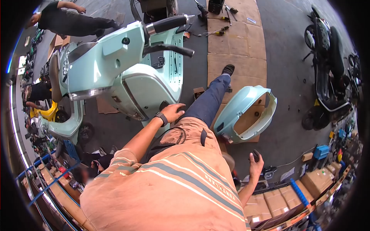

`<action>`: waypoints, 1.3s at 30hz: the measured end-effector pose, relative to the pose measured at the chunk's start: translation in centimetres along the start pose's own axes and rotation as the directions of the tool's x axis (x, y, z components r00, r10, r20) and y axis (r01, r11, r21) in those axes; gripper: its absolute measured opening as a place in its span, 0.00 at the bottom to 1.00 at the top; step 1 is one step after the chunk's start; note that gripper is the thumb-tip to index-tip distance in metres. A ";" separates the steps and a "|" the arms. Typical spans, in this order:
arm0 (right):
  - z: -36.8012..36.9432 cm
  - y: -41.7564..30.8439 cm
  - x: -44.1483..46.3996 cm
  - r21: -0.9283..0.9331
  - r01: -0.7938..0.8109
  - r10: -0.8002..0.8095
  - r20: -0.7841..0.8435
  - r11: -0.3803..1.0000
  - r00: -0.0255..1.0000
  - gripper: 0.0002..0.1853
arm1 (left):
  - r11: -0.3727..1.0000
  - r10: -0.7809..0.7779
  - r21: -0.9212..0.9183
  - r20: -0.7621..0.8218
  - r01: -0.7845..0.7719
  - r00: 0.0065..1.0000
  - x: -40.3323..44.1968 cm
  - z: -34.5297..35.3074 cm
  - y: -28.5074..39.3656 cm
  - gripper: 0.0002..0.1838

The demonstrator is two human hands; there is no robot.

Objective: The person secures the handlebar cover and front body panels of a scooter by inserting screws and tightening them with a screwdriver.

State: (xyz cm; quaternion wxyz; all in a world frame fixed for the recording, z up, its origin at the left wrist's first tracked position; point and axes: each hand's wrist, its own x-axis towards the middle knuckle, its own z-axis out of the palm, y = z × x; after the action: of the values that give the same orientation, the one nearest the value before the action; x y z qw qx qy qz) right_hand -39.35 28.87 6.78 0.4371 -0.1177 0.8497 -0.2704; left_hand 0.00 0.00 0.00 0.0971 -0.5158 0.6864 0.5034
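Observation:
My left hand (172,113), with a dark watch on the wrist, is beside my thigh, near the mint-green scooter (148,90). Its fingers are slightly apart; a small black piece (164,104) shows just beyond it, and whether they touch is unclear. My right hand (256,165) is out to the right, its fingers closed around a small black object (256,155). Ahead of that hand, a mint-green body panel (237,107) with a large oval opening stands on the cardboard's near end.
Tools (219,32) lie on the long cardboard sheet (237,50). A dark scooter (327,61) stands at the right. One person (73,19) is at the upper left. Cardboard boxes (275,202) line the lower right. A small open box (198,92) sits near my leg.

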 end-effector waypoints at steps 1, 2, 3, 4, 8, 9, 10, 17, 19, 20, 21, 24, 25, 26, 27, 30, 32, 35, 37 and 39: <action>0.4 -2.5 1.6 0.025 0.104 -0.104 -0.003 0.994 0.995 0.23 | 0.995 -0.052 -0.088 0.035 0.055 0.998 0.4 0.1 0.4 0.25; 0.8 -5.1 3.3 0.045 0.206 -0.206 -0.006 0.978 0.979 0.23 | 0.993 -0.001 -0.115 -0.011 0.000 1.000 1.9 1.4 -1.4 0.24; -2.1 -12.7 6.4 0.004 0.118 -0.118 0.024 0.993 0.993 0.23 | 0.968 -0.111 -0.215 0.108 0.132 0.988 5.2 4.0 0.8 0.24; -0.7 -15.8 12.2 0.091 0.184 -0.190 0.069 0.979 0.979 0.23 | 0.926 -0.183 -0.322 0.072 0.196 0.981 9.7 5.1 -0.8 0.24; 6.7 -28.9 32.2 0.267 0.078 -0.159 0.298 0.961 0.941 0.24 | 0.517 -0.402 -0.824 0.006 0.232 0.916 22.1 1.0 -2.4 0.23; 7.1 -30.2 34.9 0.129 0.018 -0.067 0.381 0.991 0.922 0.24 | 0.288 -0.535 -0.896 0.143 0.339 0.833 20.4 -3.2 2.2 0.23; 6.3 -30.7 38.2 -0.268 0.163 -0.033 0.434 0.950 0.900 0.24 | 0.269 -0.620 -0.903 0.103 0.334 0.778 20.6 -2.8 2.1 0.22; 0.8 -41.3 49.7 -0.435 -0.132 0.322 0.398 0.891 0.859 0.20 | 0.231 -0.841 -0.940 -0.062 0.253 0.537 21.5 -4.6 8.9 0.19; 0.5 -44.1 54.0 -0.591 -0.083 0.364 0.374 0.802 0.853 0.19 | 0.261 -0.866 -0.941 -0.131 0.214 0.482 24.2 -1.0 7.8 0.19; 0.9 -45.4 56.3 -0.623 -0.049 0.366 0.392 0.781 0.844 0.19 | 0.252 -0.871 -0.946 -0.129 0.206 0.474 25.4 -0.6 8.1 0.19; 0.9 -46.9 58.7 -0.726 -0.003 0.405 0.381 0.688 0.831 0.19 | 0.234 -0.875 -0.952 -0.118 0.197 0.470 27.0 0.4 8.8 0.19; 5.0 -51.4 67.2 -0.855 0.188 0.418 0.415 0.484 0.808 0.15 | 0.268 -0.926 -0.952 -0.212 0.149 0.314 31.4 0.9 12.3 0.18; 6.1 -52.7 69.9 -0.868 0.264 0.398 0.438 0.421 0.806 0.14 | 0.224 -0.933 -0.974 -0.206 0.028 0.294 33.3 2.9 12.6 0.17; 8.3 -53.8 71.5 -0.876 0.270 0.401 0.432 0.400 0.808 0.14 | 0.173 -0.937 -0.985 -0.155 0.028 0.314 34.9 2.5 13.4 0.17; 10.8 -54.8 72.7 -0.850 0.489 0.223 0.525 0.198 0.821 0.15 | 0.125 -0.936 -0.992 -0.109 0.026 0.335 36.4 1.4 14.1 0.16; 22.6 -56.3 73.2 -0.627 0.776 0.064 0.773 -0.073 0.631 0.14 | 0.266 -0.924 -0.964 -0.251 0.013 0.289 43.7 -0.8 11.1 0.13; 33.6 -54.7 71.5 -0.389 0.912 0.055 0.916 -0.127 0.398 0.13 | 0.314 -0.929 -0.942 -0.330 -0.117 0.167 50.7 -2.3 5.2 0.12; 51.7 -52.6 60.4 0.062 0.970 -0.126 0.988 -0.234 -0.093 0.09 | 0.330 -0.938 -0.942 -0.335 0.060 -0.089 58.8 -8.0 -2.4 0.11; 62.0 -50.5 56.9 0.218 0.947 -0.102 0.964 -0.238 -0.247 0.13 | 0.296 -0.927 -0.948 -0.315 0.118 -0.203 61.7 -11.3 -6.1 0.15; 69.0 -48.8 53.9 0.209 0.916 -0.117 0.958 -0.342 -0.262 0.14 | 0.302 -0.904 -0.947 -0.321 0.110 -0.282 61.5 -13.6 -8.1 0.17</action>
State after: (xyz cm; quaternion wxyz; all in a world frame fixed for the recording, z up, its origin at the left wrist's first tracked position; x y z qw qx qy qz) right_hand -17.32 -59.57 -34.87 0.2930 -0.9357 0.1894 0.0521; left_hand -15.79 -47.96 -38.48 -0.2929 -0.9507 -0.0067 0.1020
